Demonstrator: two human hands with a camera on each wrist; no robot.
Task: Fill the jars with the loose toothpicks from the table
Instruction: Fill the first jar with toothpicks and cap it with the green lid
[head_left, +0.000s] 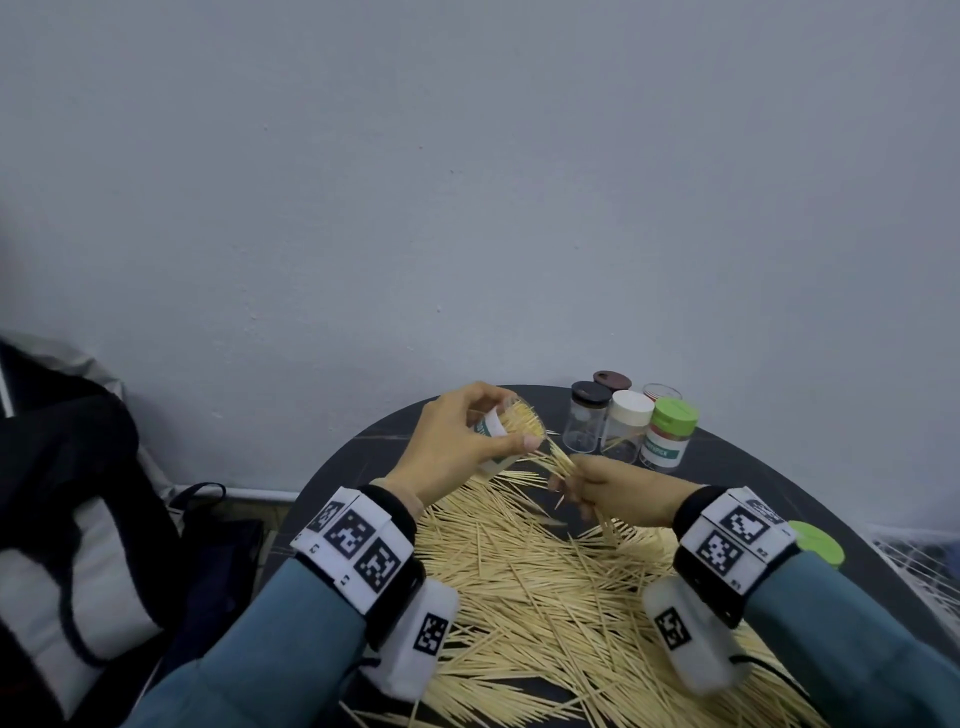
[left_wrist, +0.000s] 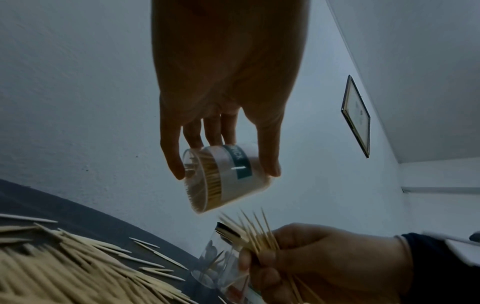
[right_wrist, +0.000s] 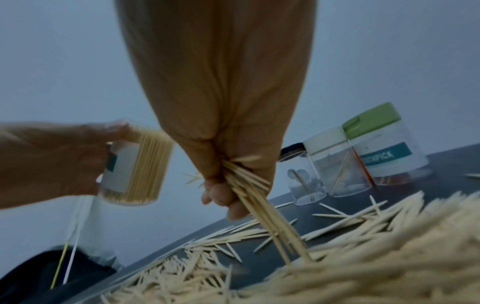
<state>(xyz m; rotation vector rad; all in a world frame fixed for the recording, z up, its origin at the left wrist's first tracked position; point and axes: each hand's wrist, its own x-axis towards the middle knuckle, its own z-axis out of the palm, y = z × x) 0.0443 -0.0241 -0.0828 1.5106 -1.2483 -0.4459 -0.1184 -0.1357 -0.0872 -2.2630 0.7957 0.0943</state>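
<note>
Gripping a bundle of toothpicks (right_wrist: 249, 185) in curled fingers, the right hand (head_left: 618, 488) held them just beside the mouth of the jar (head_left: 506, 431), their points fanned toward it. That jar was clasped between the thumb and fingers of the left hand (head_left: 457, 441), lifted off the table and tipped on its side with its open end facing the other hand. It looked nearly full, packed tight with upright sticks.

To do this step well, I judged, the bundle wanted squaring up first: the tips splayed at different angles, and a fan like that would likely catch on the rim or on the sticks already inside. A narrower pinch and a jar tilted mouth-up a little would help them slide in rather than spill. With so little room left, a smaller bunch seemed wiser.

Below both hands a big pile of loose toothpicks (head_left: 545, 587) covered the dark round table (head_left: 363, 447), so much work remained. Near the far edge stood a group of other jars (head_left: 623, 426), most capped, and a green lid (head_left: 815, 543) lay by the right wrist.
</note>
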